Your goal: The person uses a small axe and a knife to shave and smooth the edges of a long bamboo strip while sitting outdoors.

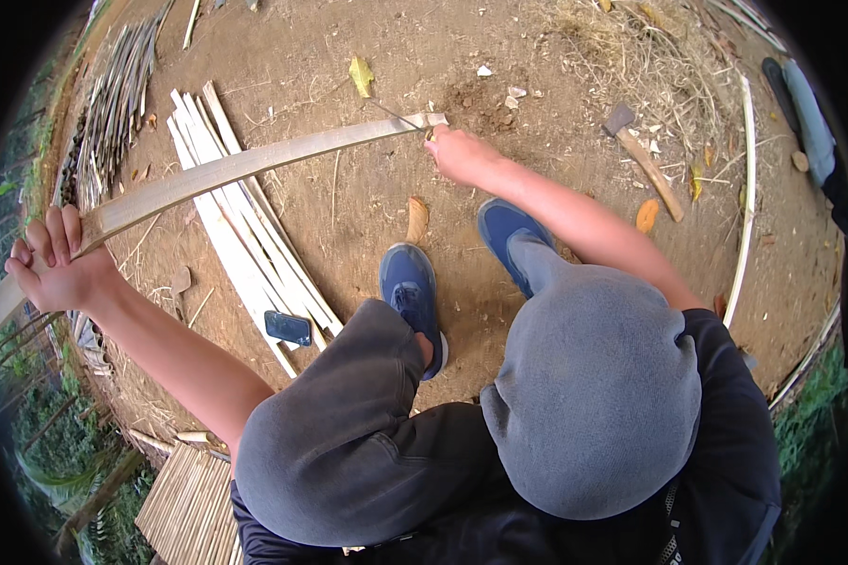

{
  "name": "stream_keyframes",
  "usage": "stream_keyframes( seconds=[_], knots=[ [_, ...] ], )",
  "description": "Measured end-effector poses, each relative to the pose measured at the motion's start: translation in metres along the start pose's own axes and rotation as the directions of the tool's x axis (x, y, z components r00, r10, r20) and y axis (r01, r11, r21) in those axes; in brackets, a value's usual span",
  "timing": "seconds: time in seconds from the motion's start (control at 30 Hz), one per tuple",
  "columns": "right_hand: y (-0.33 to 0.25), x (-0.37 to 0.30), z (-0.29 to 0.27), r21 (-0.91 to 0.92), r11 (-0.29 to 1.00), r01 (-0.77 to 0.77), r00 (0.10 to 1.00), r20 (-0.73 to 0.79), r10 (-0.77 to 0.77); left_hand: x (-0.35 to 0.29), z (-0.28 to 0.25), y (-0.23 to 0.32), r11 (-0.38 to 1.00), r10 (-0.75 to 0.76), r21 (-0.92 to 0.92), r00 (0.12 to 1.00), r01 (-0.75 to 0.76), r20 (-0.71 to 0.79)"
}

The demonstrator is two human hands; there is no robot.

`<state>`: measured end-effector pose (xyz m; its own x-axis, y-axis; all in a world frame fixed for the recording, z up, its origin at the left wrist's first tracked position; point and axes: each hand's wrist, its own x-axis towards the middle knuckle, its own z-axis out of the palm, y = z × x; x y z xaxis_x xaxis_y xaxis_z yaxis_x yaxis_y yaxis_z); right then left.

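Observation:
A long, flat, pale bamboo strip (226, 172) stretches from the far left to the ground ahead of my feet. My left hand (66, 259) is closed round it near its left part, fingers curled over the top. My right hand (457, 155) is closed on a knife (398, 116), whose thin dark blade crosses the strip close to its right end. The knife's handle is mostly hidden in my fist. Under the strip, several split bamboo strips (240, 240) lie in a pile on the dirt ground.
A phone (287, 328) rests on the pile's near end. To the right lie a hatchet (645, 162) and a long pale strip (746, 188). A bundle of thin sticks (118, 104) is at far left, a slatted bamboo panel (193, 508) at lower left. Another person's leg (810, 122) shows at far right.

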<state>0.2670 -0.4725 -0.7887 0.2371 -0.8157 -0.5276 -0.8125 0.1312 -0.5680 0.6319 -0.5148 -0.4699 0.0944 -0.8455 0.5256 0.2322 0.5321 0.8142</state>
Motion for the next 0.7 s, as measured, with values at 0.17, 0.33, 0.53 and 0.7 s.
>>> stream_keyframes(
  seconds=[0.17, 0.33, 0.53, 0.7],
  knots=[
    [-0.016, -0.003, -0.011, -0.111, 0.991, 0.07, 0.998, 0.001, -0.07, -0.005, -0.015, -0.001, 0.999, -0.005, 0.05, 0.998, 0.008, -0.057],
    [0.028, 0.023, 0.006, -0.064, 0.997, -0.051, 0.998, -0.025, 0.05, -0.006, -0.024, -0.004, 0.999, -0.027, -0.046, 1.0, 0.027, -0.001],
    [0.037, 0.016, -0.002, -0.063, 0.996, -0.062, 0.998, -0.023, 0.061, -0.006, -0.027, -0.001, 0.999, -0.037, -0.038, 0.999, 0.037, -0.015],
    [0.011, 0.01, 0.0, -0.059, 0.998, -0.021, 1.0, -0.022, 0.02, -0.002, -0.036, -0.001, 0.997, -0.03, -0.07, 1.0, 0.03, 0.003]
  ],
)
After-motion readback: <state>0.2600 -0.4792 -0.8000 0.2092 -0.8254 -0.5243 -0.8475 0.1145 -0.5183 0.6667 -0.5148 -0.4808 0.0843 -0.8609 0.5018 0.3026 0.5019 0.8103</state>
